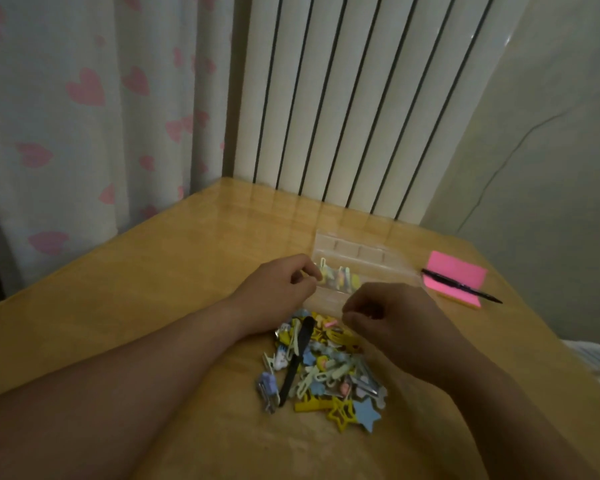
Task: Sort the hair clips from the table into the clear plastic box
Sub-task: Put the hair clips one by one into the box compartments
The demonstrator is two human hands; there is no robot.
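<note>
A heap of small hair clips (321,370) in yellow, blue, green and black lies on the wooden table (160,271) in front of me. Behind it stands the clear plastic box (357,256) with dividers; several pale clips (338,277) lie in its near left compartment. My left hand (278,289) hovers at the box's left edge, fingers curled, fingertips touching a small yellowish clip at the compartment. My right hand (392,317) is over the box's near edge and the heap's far side, fingers curled; what it holds is hidden.
A pink sticky-note pad (459,271) with a black pen (465,287) across it lies right of the box. A white radiator (343,98) and a heart-patterned curtain (84,116) stand behind the table. The table's right edge runs close to the pad.
</note>
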